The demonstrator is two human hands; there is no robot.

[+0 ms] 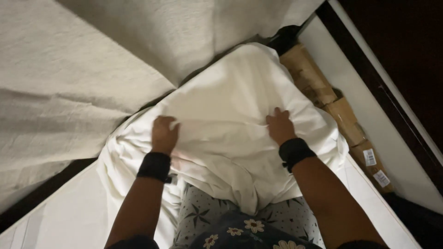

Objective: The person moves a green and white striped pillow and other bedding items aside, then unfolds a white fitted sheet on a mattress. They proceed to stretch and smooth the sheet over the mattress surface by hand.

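A white sheet (230, 106) lies bunched over the corner of a mattress in front of me. My left hand (164, 134) presses down on the sheet at its left side, fingers curled into the cloth. On the right side my right hand (279, 125) grips a fold of the same sheet. Both wrists wear black bands. Creases in the cloth run between the two hands. The mattress corner itself is hidden under the sheet.
A grey woven curtain or cover (69, 74) hangs at the upper left. Flattened brown cardboard (332, 110) lies along the right, beside a white wall strip (369, 124) and dark flooring. Patterned grey and floral fabric (217, 221) shows below, at my body.
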